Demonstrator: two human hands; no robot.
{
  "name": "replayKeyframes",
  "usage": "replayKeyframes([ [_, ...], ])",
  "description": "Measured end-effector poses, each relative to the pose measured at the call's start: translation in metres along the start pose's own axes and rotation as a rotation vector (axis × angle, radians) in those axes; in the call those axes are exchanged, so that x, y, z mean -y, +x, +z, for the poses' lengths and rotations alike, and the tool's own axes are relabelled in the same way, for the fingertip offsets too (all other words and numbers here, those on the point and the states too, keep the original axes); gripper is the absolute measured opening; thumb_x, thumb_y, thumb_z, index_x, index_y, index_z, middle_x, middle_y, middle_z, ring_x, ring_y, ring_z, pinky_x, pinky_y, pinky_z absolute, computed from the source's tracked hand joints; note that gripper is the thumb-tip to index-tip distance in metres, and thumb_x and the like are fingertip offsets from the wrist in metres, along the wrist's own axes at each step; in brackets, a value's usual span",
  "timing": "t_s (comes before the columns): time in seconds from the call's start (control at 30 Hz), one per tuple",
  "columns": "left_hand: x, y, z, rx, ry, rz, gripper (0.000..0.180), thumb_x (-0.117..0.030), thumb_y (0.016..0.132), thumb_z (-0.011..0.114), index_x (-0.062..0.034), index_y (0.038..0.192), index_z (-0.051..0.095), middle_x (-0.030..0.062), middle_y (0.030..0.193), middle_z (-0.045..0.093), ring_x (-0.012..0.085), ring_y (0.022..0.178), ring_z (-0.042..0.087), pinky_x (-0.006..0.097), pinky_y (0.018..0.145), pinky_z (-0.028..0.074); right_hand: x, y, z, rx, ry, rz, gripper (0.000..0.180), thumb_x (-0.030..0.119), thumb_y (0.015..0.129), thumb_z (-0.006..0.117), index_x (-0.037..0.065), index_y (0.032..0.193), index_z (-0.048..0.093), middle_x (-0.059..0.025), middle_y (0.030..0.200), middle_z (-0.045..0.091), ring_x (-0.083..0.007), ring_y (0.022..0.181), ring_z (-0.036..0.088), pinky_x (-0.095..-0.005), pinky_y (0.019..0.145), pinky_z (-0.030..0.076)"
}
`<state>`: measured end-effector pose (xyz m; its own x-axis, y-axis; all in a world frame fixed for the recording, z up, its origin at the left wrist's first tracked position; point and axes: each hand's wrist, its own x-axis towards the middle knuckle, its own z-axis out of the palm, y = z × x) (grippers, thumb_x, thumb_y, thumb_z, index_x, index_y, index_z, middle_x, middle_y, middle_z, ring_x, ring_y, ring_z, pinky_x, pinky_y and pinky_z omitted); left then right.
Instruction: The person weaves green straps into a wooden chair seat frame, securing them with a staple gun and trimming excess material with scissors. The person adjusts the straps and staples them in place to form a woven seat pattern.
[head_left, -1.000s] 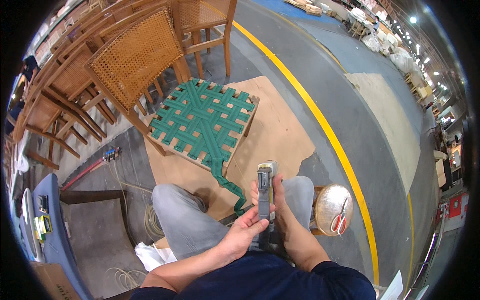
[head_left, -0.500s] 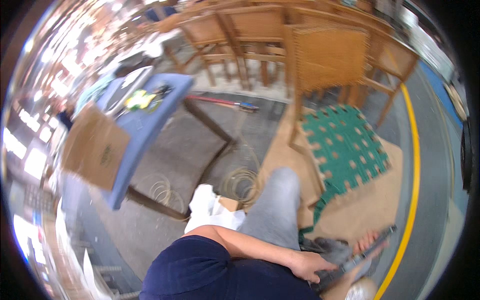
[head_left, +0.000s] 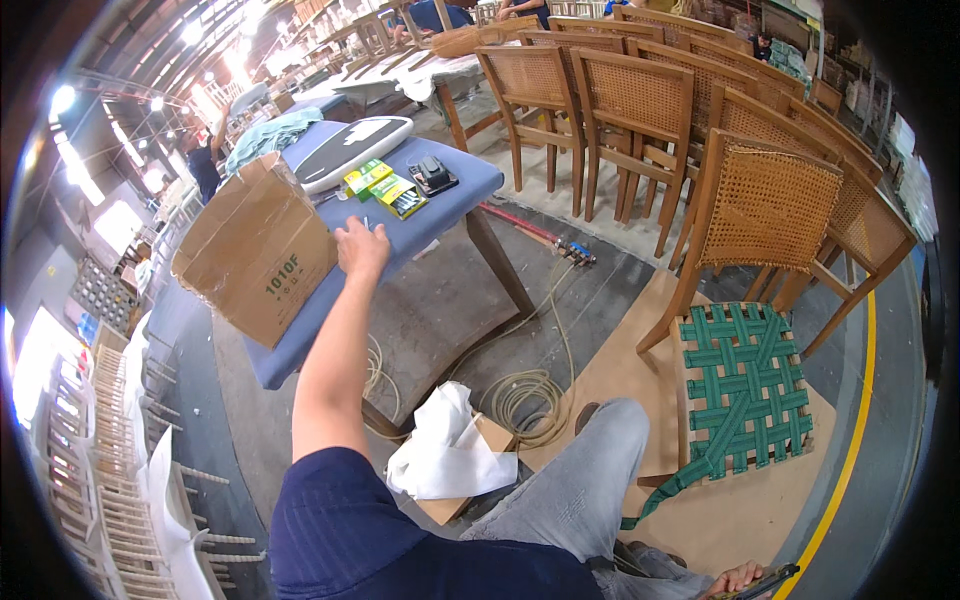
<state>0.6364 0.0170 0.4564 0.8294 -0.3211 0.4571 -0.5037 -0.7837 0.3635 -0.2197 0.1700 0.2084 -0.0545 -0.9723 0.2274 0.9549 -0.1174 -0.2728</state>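
My left hand is at the edge of the blue-covered table, beside an open cardboard box. Its fingers are closed around a small pale strip that I cannot make out. Just beyond it are green and yellow small boxes and a black device. Low at the right, my right hand grips a dark, long tool that looks like a staple gun, partly cut off by the frame edge. Ahead of my knee stands a chair with a seat of woven green webbing; a loose strap hangs from it.
Cane-backed wooden chairs crowd the far right. Coiled hose lies on the floor beside white cloth over cardboard. A red pipe with fittings runs past the table leg. Brown cardboard lies under the webbed chair. Another person stands far left.
My left hand has left the tool at the lower right and reached across to the table. The right hand keeps the tool, now lower in view. The view has shifted toward the table.
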Motion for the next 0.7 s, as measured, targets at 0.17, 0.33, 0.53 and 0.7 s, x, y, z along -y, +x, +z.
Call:
replayKeyframes([
  [0.17, 0.009, 0.038, 0.027, 0.107, 0.115, -0.054, 0.038, -0.029, 0.098, 0.065, -0.0035, 0.125, 0.07, 0.0256, 0.127, 0.07, 0.0424, 0.116, 0.071, 0.054, 0.099, 0.057, -0.006, -0.001, 0.018, 0.031, -0.012, 0.037, 0.065, 0.071, 0.103, 0.05, 0.007, 0.112, 0.054, -0.0075, 0.09, 0.052, -0.0206, 0.064, 0.044, -0.037, 0.053, 0.038],
  [0.33, 0.03, -0.02, 0.026, -0.031, -0.319, 0.3, 0.037, -0.014, 0.098, 0.061, -0.0012, 0.132, 0.069, 0.0171, 0.109, 0.074, 0.0295, 0.096, 0.069, 0.042, 0.087, 0.054, -0.001, -0.023, 0.017, 0.115, 0.005, 0.141, 0.065, 0.074, 0.101, 0.051, 0.009, 0.107, 0.054, -0.0051, 0.085, 0.05, -0.0188, 0.061, 0.044, -0.0361, 0.051, 0.037],
  [0.53, -0.054, -0.267, 0.018, 0.692, -1.077, 0.276, 0.031, -0.005, 0.104, 0.058, -0.0041, 0.133, 0.068, -0.0057, 0.08, 0.054, 0.0023, 0.063, 0.042, 0.02, 0.053, 0.036, -0.02, -0.022, 0.004, -0.275, 0.003, -0.161, 0.075, 0.083, 0.096, 0.051, 0.008, 0.101, 0.058, -0.0005, 0.077, 0.047, -0.0134, 0.057, 0.042, -0.0308, 0.048, 0.039],
  [0.7, -0.143, -0.482, -0.066, 1.405, -1.261, 0.874, 0.032, -0.002, 0.096, 0.069, -0.0056, 0.127, 0.073, 0.0003, 0.097, 0.064, 0.0094, 0.083, 0.056, 0.027, 0.073, 0.048, -0.027, -0.02, 0.026, -0.318, -0.027, -0.222, 0.079, 0.082, 0.097, 0.049, 0.005, 0.106, 0.061, -0.0021, 0.079, 0.049, -0.0137, 0.059, 0.046, -0.0305, 0.051, 0.046],
])
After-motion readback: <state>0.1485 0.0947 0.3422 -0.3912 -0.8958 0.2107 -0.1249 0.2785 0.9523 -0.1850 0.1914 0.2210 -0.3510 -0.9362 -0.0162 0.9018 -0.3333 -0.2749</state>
